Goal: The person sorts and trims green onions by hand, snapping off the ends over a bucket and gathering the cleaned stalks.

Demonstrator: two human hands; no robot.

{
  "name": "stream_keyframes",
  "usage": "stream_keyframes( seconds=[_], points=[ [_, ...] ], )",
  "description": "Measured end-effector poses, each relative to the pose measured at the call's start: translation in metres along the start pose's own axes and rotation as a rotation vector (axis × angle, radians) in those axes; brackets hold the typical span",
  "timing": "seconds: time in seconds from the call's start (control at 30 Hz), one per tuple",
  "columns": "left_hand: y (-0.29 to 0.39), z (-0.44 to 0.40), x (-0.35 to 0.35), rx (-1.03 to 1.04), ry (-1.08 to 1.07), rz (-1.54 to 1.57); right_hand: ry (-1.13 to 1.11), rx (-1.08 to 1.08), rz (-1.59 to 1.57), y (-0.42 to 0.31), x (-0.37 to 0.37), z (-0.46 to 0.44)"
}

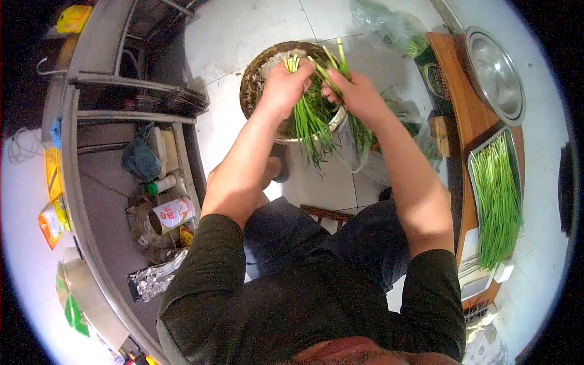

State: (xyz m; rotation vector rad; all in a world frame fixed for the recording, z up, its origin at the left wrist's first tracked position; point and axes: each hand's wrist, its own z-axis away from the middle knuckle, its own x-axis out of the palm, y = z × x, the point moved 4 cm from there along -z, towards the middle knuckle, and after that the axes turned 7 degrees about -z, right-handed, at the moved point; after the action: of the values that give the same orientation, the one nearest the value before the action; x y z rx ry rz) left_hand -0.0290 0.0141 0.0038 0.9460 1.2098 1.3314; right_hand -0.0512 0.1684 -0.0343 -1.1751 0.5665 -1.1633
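My left hand (287, 85) is closed around a bunch of garlic chives (310, 121), pale stem ends up and green leaves hanging down. Close beside it, my right hand (354, 94) grips more chives, whose pale stems (342, 58) stick up past the fingers. Both hands are over a round basin (246, 97) with a brown, stained inside, holding whitish scraps and green bits. Some leaves hang over its near rim. My palms hide part of the stems.
A clear plastic bag (380, 24) with greens lies on the floor. On the wooden bench (453, 67) at right are a metal bowl (496, 73) and a tray of chives (496, 201). A metal shelf (103, 115) with a can (173, 214) stands left.
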Motion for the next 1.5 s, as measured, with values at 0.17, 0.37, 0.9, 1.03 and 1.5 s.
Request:
stream_keyframes(
  seconds=[0.17, 0.37, 0.9, 1.03, 1.5],
  points=[
    [-0.002, -0.004, -0.006, 0.016, 0.004, 0.011, 0.288, -0.166, 0.397, -0.005, -0.03, -0.012],
    [-0.004, -0.006, -0.007, 0.026, 0.029, -0.013, 0.413, -0.296, 0.463, -0.033, -0.041, 0.002],
    [-0.007, -0.007, -0.008, 0.009, 0.042, -0.24, 0.119, -0.307, 0.473, -0.013, -0.017, 0.0],
    [-0.002, -0.011, -0.023, -0.039, 0.196, -0.063, 0.143, -0.255, 0.434, -0.012, -0.022, -0.001],
    [-0.016, -0.007, 0.001, 0.041, -0.043, -0.016, -0.013, -0.054, 0.179, -0.014, -0.01, 0.004]
  ],
)
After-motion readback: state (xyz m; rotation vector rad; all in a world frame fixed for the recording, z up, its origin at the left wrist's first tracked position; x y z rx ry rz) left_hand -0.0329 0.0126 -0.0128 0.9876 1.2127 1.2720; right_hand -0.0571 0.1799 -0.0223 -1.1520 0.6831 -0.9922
